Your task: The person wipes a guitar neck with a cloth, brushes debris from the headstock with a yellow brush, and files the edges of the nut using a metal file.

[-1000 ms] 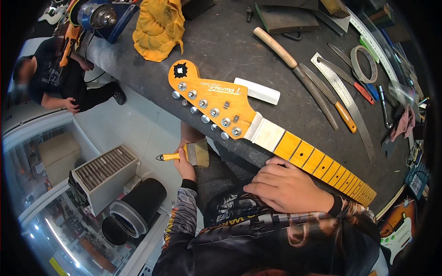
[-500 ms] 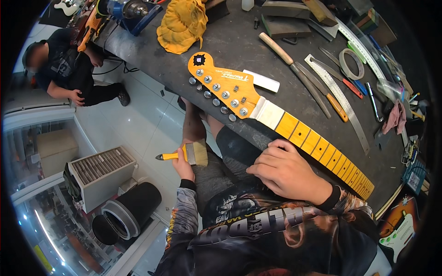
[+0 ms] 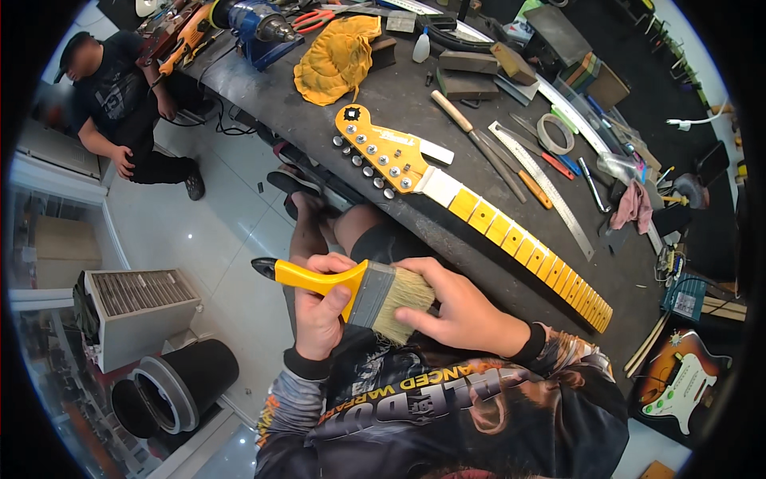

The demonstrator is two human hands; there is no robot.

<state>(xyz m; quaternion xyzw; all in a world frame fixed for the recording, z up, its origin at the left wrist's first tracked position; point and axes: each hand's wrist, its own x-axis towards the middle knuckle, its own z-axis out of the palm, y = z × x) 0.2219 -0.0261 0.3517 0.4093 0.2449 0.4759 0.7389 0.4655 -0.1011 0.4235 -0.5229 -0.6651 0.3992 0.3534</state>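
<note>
Brush (image 3: 373, 291), yellow handle (image 3: 307, 276): left hand (image 3: 319, 321) clamped on the handle, right hand (image 3: 469, 313) clasping the bristles (image 3: 405, 297). Guitar neck (image 3: 511, 242): lying along the near edge of the table (image 3: 472, 177).

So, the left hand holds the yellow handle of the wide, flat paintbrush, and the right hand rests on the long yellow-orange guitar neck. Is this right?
Not quite: the head view shows the right hand touching the pale, straw-coloured bristles of the paintbrush, not the guitar neck. The left hand does hold the yellow handle.
</note>
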